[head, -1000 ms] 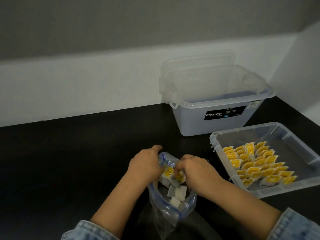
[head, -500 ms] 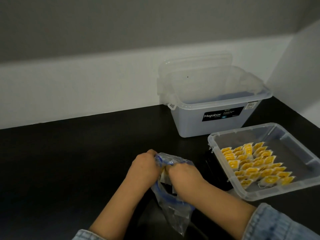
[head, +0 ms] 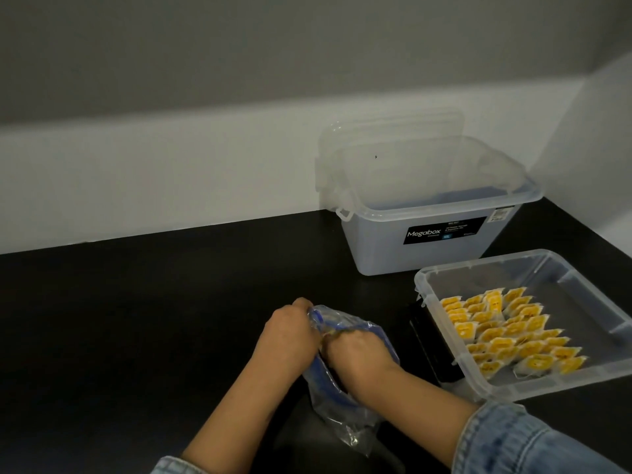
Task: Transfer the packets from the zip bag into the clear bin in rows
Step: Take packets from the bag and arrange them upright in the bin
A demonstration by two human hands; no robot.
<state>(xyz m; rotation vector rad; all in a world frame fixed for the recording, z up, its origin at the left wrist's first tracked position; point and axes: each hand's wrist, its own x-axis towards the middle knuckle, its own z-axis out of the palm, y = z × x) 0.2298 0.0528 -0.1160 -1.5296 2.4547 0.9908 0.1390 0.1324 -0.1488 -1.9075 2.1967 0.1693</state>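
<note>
Left hand [head: 289, 333] grips the crinkled clear zip bag [head: 345, 405] by its blue rim on the black table [head: 136, 336]. Right hand [head: 355, 350] is inside, fingers curled, grasp probably hidden. Yellow square packets [head: 506, 333] lie in rows in the shallow clear plastic bin [head: 444, 278].

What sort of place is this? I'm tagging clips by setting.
Probably a plain indoor worktop in a home or office corner: a black table against bare pale walls, a Megabox storage tub and a clear bin of yellow packets.

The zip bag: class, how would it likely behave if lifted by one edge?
The zip bag would probably sag and fold, since its thin film is crumpled. It looks light. The left hand holds its rim, suggesting the mouth won't stay open unaided.
</note>
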